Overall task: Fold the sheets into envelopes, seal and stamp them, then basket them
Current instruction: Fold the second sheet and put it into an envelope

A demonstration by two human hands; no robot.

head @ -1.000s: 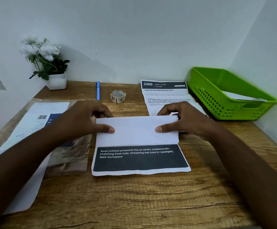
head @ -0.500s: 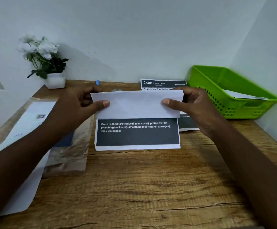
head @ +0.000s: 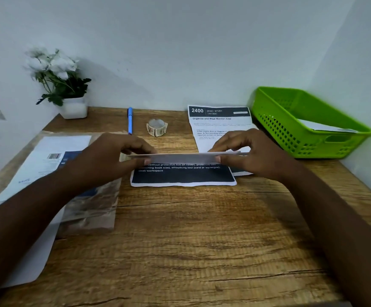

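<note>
The partly folded white printed sheet with a black text band (head: 183, 177) lies on the brown wood-grain desk (head: 191, 240), approx. centre of view, its near edge flat on the desk surface. The sheet's upper flap is raised and seen nearly edge-on, as a thin pale strip running from 9 to 3 o'clock between both hands. L hand (head: 111, 158) pinches the flap's left end, thumb in front and fingers curled behind. R hand (head: 251, 154) pinches the right end the same way. Both forearms enter from the near corners, at 7 and 5 o'clock. At 1 o'clock from the sheet, a second white printed sheet headed "2400" (head: 219, 120) lies flat, partly under the R hand. At 2 o'clock, against the side wall, sits the bright green perforated plastic basket (head: 290, 129), w/ a white paper item (head: 326, 127) lying inside; whether that is a finished envelope cannot be told. At 12 o'clock stands a small roll of stamps (head: 157, 127), and just left of it a blue pen (head: 130, 120) lies pointing toward the back wall. At 10 o'clock, in the far corner, is a white pot of white flowers (head: 69, 94). At 9 o'clock a clear plastic sleeve w/ white papers (head: 54, 165) lies flat, partly under the L forearm.
</note>
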